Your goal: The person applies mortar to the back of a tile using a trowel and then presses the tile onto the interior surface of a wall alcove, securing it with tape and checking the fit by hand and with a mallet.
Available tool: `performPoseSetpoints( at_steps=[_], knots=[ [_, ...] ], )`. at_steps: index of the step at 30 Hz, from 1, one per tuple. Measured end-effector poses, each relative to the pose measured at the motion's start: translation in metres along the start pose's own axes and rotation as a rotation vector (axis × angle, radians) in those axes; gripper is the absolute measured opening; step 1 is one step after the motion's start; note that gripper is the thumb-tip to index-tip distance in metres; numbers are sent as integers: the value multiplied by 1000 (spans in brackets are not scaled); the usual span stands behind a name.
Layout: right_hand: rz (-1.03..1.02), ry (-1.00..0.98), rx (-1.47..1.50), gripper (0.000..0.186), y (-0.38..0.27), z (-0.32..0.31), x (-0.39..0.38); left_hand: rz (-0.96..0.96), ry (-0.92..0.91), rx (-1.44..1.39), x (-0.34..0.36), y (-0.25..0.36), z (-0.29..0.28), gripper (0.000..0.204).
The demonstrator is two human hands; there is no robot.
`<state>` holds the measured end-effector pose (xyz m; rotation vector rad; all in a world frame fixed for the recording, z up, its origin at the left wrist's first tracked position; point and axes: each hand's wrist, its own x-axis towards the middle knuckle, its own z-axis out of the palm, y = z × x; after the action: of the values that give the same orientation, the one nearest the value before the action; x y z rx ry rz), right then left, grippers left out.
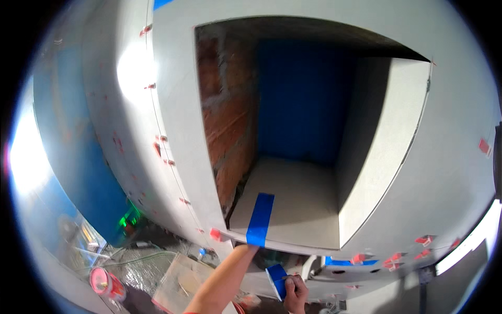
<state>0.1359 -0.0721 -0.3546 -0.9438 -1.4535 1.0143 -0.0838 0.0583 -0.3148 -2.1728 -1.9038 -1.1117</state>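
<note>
A strip of blue tape (260, 219) lies over the front edge of the niche's bottom tile (303, 196). My left forearm reaches up to that edge, and my left hand (250, 250) goes under it just below the tape; its fingers are hidden. Lower and to the right, my right hand (296, 294) is closed, pinching a second blue tape strip (276, 281) between thumb and fingers. The niche has a bare brick left side (230, 120), a dark blue back (303, 99) and a light tile on its right side (400, 131).
Large grey tiles (183, 131) surround the niche, with red levelling wedges (395, 260) along their joints. Another blue tape piece (350, 261) sits below right, beside an opening. A red-and-white bucket (107, 284) and a dusty board (183, 282) stand low left. Green light (129, 215) shines near the blue wall.
</note>
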Motion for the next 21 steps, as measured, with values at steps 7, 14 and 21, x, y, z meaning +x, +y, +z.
performPoseSetpoints(
  at_steps=[7, 14, 21],
  knots=[
    [138, -187, -181, 25, 4, -86, -105, -783, 422, -2006, -37, 63, 29, 34],
    [518, -40, -311, 30, -8, -134, -172, -439, 600, -2890, -32, 95, -45, 39],
    [482, -27, -294, 32, -44, -116, -174, -159, 546, -2851, 4, 56, -7, 40]
  ],
)
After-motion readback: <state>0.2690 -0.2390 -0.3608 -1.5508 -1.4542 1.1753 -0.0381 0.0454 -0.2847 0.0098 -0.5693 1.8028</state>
